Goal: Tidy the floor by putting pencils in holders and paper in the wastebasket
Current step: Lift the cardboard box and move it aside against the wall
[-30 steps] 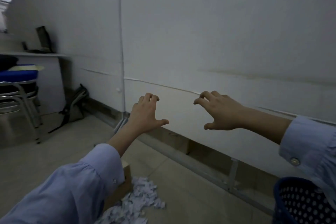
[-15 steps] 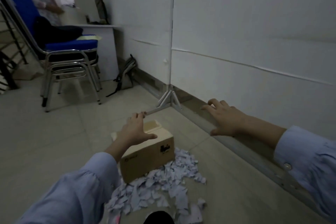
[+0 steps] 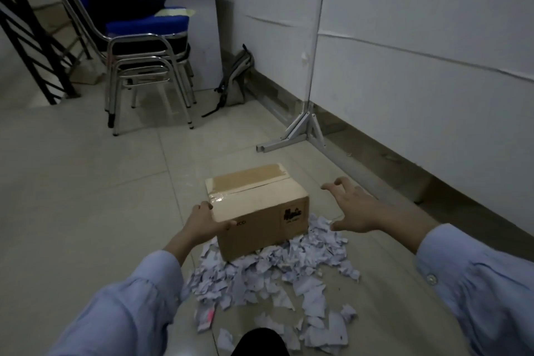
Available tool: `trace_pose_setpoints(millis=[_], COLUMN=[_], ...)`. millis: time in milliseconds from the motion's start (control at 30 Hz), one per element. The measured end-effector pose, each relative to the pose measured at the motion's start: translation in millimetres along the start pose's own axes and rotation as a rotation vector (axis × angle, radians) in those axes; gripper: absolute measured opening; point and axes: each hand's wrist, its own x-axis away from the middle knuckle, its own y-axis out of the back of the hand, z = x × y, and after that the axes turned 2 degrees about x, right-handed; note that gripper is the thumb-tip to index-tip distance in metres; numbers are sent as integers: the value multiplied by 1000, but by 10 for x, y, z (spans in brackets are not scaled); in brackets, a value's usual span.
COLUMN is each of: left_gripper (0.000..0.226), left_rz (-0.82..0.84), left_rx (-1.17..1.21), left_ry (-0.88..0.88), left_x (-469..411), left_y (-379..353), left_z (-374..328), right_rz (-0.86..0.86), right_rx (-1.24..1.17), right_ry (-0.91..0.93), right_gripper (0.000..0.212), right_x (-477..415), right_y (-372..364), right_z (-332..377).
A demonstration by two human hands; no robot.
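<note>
The left hand (image 3: 205, 221) grasps the near left corner of the taped brown cardboard box (image 3: 260, 205), thumb on its front face. The right hand (image 3: 351, 209) hovers just right of the box, apart from it, fingers spread and slightly bent, holding nothing. The box stands on the pale tiled floor (image 3: 86, 182) at the far edge of the heap of torn white paper scraps (image 3: 274, 277), which spreads toward the person. Behind: stacked blue-seated steel chairs (image 3: 147, 37) and a grey backpack (image 3: 237, 78) by the wall.
</note>
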Motion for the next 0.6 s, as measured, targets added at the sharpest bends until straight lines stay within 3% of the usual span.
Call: trace_pose_setpoints(millis=[367,600], left_gripper=[86,71], left_rz=[40,58], left_rx=[299,421], left_ry=[325,448], left_x=[-385,-601], left_y=[-320,-519], left_z=[276,277], right_rz=[184,188], right_rx=[-352,-696], right_ry=[-20,-141], right_gripper=[93,99], right_x=[-820,-1368], right_y=[-525,-903], right_z=[-64,-159])
